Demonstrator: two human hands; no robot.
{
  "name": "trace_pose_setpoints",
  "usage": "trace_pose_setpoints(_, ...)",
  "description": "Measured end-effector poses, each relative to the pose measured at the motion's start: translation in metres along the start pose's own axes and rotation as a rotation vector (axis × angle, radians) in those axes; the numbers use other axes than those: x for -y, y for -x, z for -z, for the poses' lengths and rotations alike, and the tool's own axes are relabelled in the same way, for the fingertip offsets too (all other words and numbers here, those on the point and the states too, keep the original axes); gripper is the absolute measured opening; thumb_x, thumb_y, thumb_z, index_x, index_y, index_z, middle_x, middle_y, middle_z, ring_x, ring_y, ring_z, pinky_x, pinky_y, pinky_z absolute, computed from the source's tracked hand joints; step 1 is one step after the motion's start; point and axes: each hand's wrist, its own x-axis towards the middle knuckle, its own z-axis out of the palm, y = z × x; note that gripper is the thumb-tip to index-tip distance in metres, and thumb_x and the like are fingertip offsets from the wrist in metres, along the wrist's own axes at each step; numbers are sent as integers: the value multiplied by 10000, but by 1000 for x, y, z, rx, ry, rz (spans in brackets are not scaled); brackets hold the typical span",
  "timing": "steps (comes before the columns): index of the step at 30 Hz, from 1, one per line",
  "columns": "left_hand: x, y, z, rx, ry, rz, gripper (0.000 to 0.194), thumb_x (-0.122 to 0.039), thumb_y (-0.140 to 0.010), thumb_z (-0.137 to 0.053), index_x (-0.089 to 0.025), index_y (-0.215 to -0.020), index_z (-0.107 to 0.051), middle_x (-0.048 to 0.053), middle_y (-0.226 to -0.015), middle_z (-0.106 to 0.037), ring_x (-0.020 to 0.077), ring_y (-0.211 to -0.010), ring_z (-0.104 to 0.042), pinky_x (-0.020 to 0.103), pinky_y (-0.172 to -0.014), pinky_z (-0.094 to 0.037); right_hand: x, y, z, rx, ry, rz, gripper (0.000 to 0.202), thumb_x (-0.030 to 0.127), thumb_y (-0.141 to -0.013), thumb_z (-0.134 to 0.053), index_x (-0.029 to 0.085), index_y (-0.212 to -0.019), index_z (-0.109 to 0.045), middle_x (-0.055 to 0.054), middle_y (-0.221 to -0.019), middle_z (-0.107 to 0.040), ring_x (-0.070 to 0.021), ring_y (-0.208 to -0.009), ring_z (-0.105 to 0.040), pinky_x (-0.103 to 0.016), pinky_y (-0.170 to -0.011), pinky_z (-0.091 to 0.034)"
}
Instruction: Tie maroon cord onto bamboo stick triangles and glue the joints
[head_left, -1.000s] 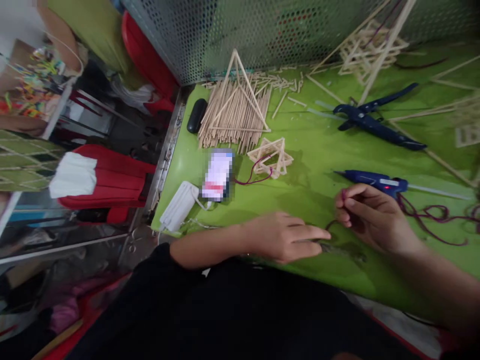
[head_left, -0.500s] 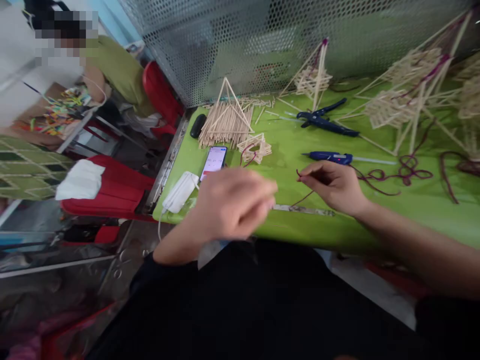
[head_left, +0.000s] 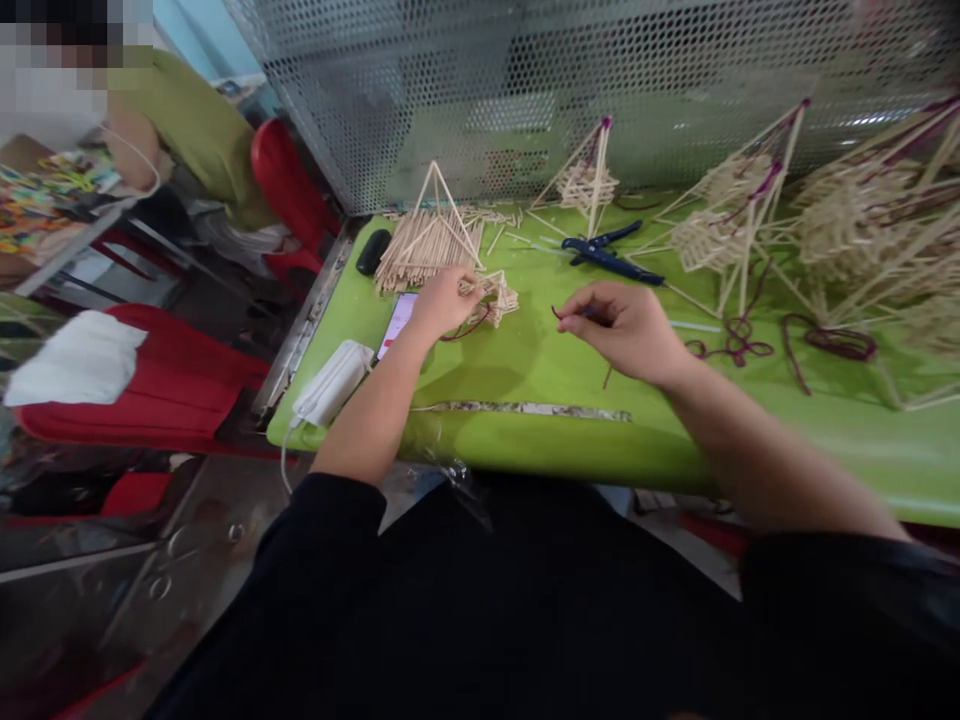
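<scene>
My left hand (head_left: 448, 302) is at the left edge of a small star-like frame of thin wooden sticks (head_left: 504, 298), its fingers closed on that edge. The frame rests on the green table, with a dark red cord (head_left: 469, 328) hanging from it. My right hand (head_left: 626, 328) pinches the end of another dark red cord (head_left: 556, 314) between thumb and fingertips, above the table. Just behind the left hand lies a pile of sticks (head_left: 420, 245) with a triangular stick frame (head_left: 435, 185) standing over it. The glue gun is mostly hidden behind my right hand.
Dark blue pliers (head_left: 611, 258) lie behind the right hand. Several stick pyramids (head_left: 720, 235) stand at the right, near looped cord (head_left: 739, 342). A phone (head_left: 397, 320) and a white power bank (head_left: 334, 382) lie at left. A perforated metal panel (head_left: 450, 100) rises behind; another person (head_left: 187, 130) sits left.
My left hand has moved forward, away from my body, to the small stick frame. My right hand still pinches the cord end. The view has shifted to the right.
</scene>
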Motion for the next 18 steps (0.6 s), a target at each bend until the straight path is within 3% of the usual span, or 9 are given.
trace_pose_setpoints(4,8,-6,-5,70,68,9,265,-451,-976,-769,-196,-999,-835,119,-1045,-856,236,-926,-705,409,-953,-527,-28,-3,-16,-10,177,25,267,457,-1010,-835,191,-991,-817,-17,-693,-656,-141,-587,-459,-327,-539,-329)
trace_pose_setpoints(8,16,-10,-9,98,180,-4,231,-390,-957,-782,-185,-849,-783,63,-855,-794,183,-817,-671,371,-868,-503,-40,4,-19,-1,174,20,225,422,-1041,-812,197,-1026,-813,-13,-696,-650,-145,-587,-479,-336,-552,-319)
trace_pose_setpoints(12,15,-6,-8,108,364,-24,248,-366,-963,-813,-155,-839,-775,59,-854,-778,146,-819,-650,331,-812,-486,-46,8,-20,12,205,75,191,375,-1052,-819,185,-1032,-824,1,-675,-639,-128,-559,-415,-351,-569,-289)
trace_pose_setpoints(18,-5,8,-7,100,530,-147,214,-317,-935,-883,-165,-815,-791,41,-803,-774,124,-731,-654,326,-750,-503,-63,2,-29,-126,56,90,320,495,-1023,-850,197,-1120,-783,-89,-928,-811,-232,-762,-736,-388,-689,-540)
